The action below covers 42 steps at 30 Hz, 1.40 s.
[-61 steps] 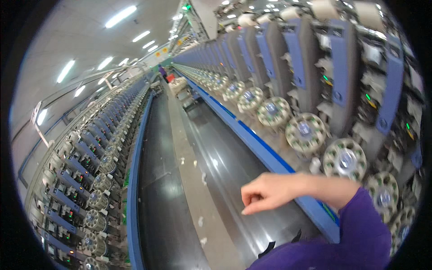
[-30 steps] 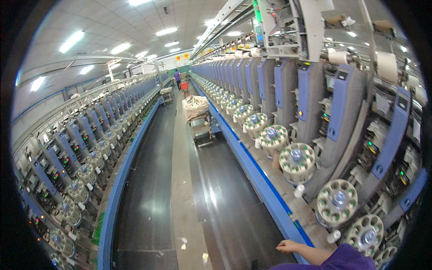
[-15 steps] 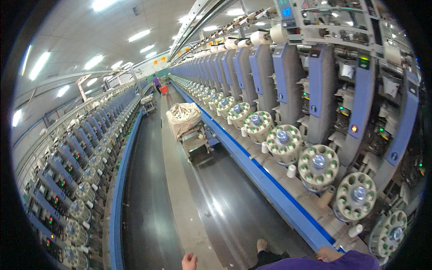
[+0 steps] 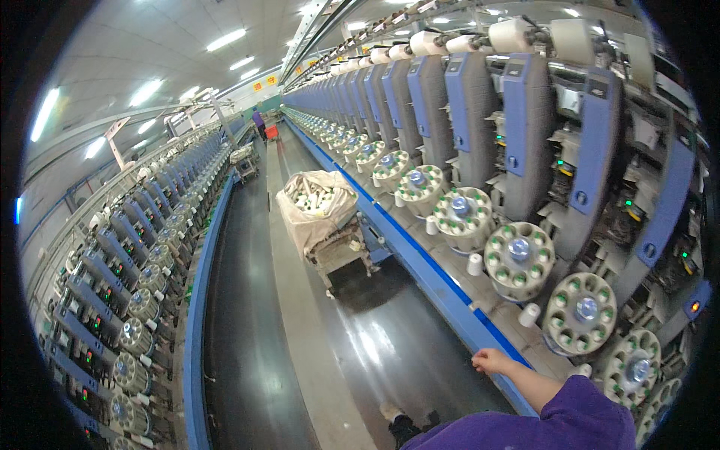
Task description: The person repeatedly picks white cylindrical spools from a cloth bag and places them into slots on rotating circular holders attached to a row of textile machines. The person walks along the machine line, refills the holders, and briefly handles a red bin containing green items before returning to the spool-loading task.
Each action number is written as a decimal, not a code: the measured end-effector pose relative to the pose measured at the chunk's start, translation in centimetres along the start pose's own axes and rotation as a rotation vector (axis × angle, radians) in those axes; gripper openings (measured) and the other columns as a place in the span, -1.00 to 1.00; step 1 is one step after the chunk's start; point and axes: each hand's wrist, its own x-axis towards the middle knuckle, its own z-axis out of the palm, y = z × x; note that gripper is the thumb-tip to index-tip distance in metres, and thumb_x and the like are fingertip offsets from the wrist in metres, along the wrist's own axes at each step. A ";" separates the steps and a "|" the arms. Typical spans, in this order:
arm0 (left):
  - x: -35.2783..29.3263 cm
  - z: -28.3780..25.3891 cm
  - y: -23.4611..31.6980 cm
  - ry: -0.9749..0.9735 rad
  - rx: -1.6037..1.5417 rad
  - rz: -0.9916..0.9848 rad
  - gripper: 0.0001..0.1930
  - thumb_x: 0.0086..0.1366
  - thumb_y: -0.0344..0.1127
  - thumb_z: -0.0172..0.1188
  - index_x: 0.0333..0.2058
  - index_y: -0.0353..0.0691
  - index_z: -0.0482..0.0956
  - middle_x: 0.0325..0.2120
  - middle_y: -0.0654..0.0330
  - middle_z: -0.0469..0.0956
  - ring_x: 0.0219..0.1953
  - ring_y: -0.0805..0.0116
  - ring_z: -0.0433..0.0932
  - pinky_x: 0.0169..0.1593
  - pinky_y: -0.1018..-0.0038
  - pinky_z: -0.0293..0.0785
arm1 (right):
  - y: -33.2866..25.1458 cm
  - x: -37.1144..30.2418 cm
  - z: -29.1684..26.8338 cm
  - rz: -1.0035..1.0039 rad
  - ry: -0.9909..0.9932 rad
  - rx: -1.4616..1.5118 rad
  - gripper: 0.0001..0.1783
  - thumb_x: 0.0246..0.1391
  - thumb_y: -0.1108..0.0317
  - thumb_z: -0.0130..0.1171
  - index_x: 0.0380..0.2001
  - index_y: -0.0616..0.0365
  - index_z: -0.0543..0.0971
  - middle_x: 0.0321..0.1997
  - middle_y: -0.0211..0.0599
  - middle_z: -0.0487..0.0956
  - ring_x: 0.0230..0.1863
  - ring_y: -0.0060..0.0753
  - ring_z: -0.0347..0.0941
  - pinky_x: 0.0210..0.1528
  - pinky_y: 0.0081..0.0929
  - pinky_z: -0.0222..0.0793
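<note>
My right hand is out over the blue rail along the right-hand machine row, its fingers curled in. Nothing shows between them. My left hand is out of the picture. Closest to my right hand are a round bobbin magazine, with green-topped bobbins in its pockets, and a white yarn bobbin beside it. Ahead in the aisle, a wheeled cart carries a beige cloth sack filled with yarn bobbins.
Blue-and-grey winding units line the right side, with white yarn cones above. Another machine row stands on the left behind its blue rail. Far down the aisle are a person in purple and a red bin.
The cart and its sack appear closer now. My right hand has swung forward from beside my body. My left hand has dropped out of the lower edge of view.
</note>
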 end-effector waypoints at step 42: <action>61.3 -25.3 138.2 0.009 0.210 0.875 -0.72 0.19 -0.15 0.19 -0.34 -0.28 0.62 -0.36 0.01 0.59 -0.24 0.06 0.58 -0.17 0.32 0.47 | -67.0 91.5 17.6 -0.148 0.094 -0.006 -0.68 0.09 0.27 0.18 -0.08 0.08 0.44 -0.23 -0.24 0.54 -0.21 -0.26 0.51 -0.22 -0.21 0.47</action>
